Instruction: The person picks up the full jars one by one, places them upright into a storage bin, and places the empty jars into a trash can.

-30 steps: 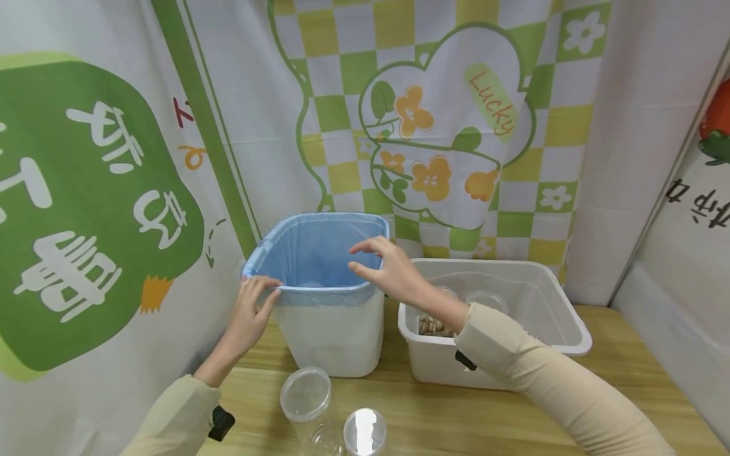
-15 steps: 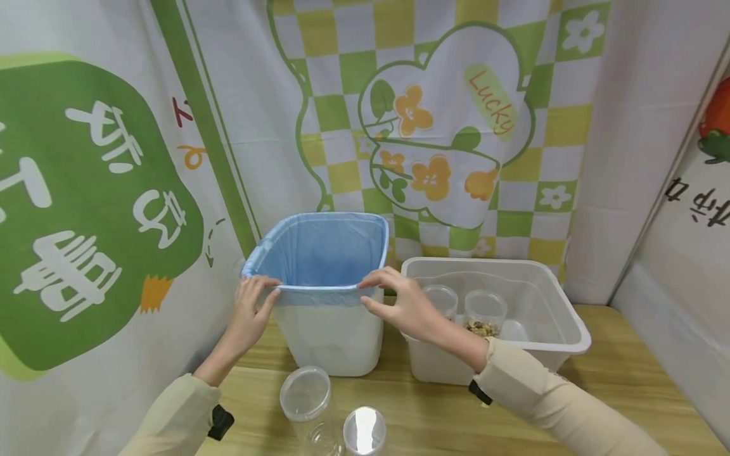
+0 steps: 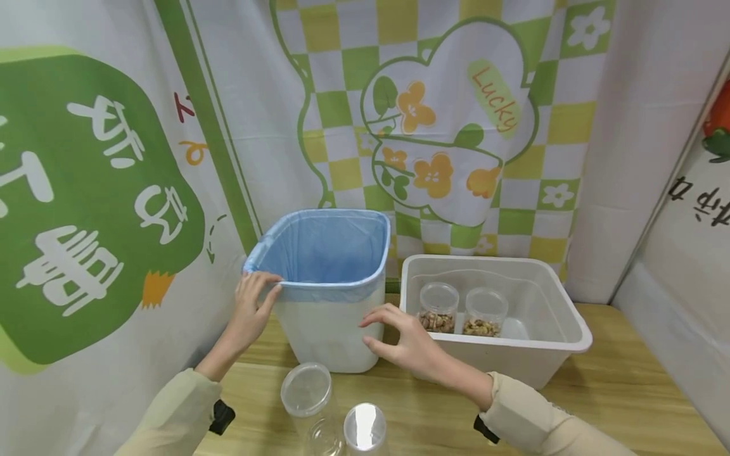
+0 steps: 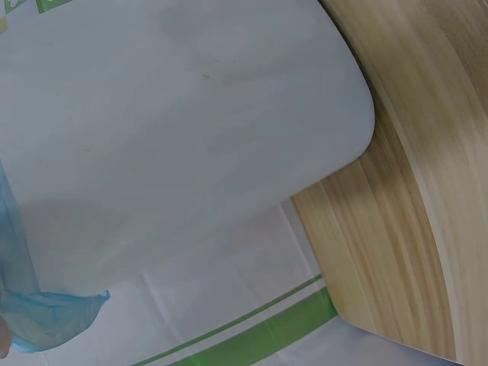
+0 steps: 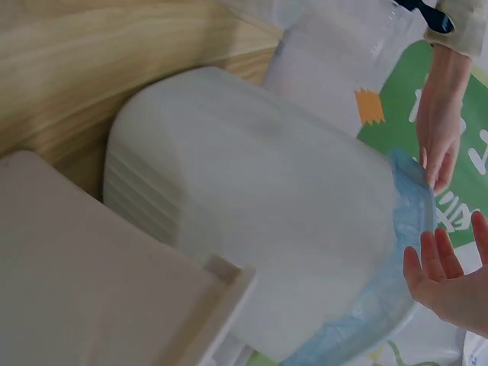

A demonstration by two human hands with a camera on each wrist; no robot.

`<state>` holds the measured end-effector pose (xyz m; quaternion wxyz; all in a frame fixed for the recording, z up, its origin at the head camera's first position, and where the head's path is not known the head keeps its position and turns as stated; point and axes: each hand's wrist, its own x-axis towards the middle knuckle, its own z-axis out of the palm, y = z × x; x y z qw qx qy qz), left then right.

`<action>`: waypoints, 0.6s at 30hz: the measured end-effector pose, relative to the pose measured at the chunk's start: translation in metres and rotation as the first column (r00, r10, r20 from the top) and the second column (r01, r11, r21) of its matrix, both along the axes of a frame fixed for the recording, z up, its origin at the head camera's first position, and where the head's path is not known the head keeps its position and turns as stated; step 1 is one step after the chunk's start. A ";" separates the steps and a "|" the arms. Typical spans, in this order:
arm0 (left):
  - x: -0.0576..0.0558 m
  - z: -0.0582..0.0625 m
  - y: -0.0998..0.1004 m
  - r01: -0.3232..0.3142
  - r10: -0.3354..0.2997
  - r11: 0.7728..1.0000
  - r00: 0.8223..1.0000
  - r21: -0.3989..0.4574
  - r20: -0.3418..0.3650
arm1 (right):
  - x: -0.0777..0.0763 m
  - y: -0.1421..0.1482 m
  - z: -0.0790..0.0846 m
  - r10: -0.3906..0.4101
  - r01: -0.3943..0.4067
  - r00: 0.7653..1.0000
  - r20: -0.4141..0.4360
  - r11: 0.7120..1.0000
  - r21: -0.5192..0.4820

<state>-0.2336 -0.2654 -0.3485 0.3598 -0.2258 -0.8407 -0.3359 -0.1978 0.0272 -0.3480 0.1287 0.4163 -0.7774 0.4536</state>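
Your left arm (image 3: 177, 408) came in from lower left, forearm angled up and away. Your left hand (image 3: 253, 310) was back-up, fingers bent forward, thumb tip close below the index tip: a pinch pose. Your right arm (image 3: 462, 377) came in from lower right, slanting up and left. Your right hand (image 3: 407, 339) was relaxed: fingers lightly curved, thumb spread off them, C-shaped gap facing left. It sat lower in head view than your left hand; the two were well apart. Pale sleeves (image 3: 530, 411) ended on both forearms. Right-wrist cam had both hands; left-wrist cam, just a sliver at the edge.
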 end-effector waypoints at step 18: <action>-0.001 0.000 0.003 -0.007 0.007 1.000 1.000 -0.001 -0.027 | 0.013 0.003 -0.054 0.080 -0.082 0.996 0.038 0.994 0.076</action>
